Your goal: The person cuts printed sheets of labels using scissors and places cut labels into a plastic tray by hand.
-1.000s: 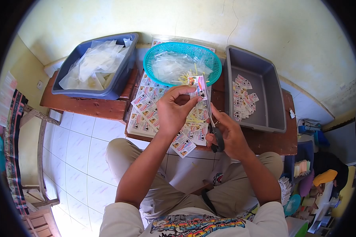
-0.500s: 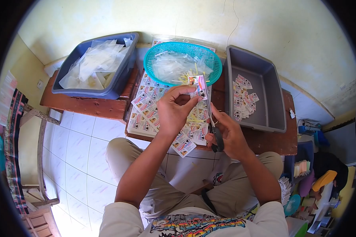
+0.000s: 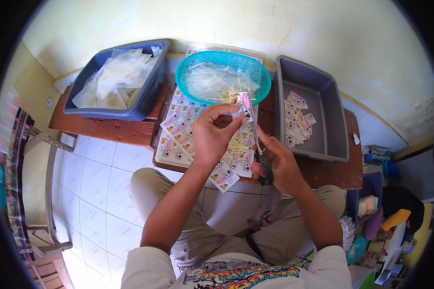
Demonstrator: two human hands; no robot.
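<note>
label (image 3: 243, 103) is pinched in the left hand (image 3: 211, 135). scissors (image 3: 265, 170) are gripped in the right hand (image 3: 282, 166), blades along the label's right edge. basket (image 3: 222, 58) of clear bags (image 3: 202, 83) lies just beyond the grip; sheets (image 3: 177, 132) lie below it. tray (image 3: 328, 115) with loose labels (image 3: 297, 124) stands to its right, bin (image 3: 151, 92) to its left.

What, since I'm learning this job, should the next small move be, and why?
Probably a careful snip along the right edge of the card: the left hand pinches it, and the right hand holds the scissors with their blades lined up along that edge.
</note>
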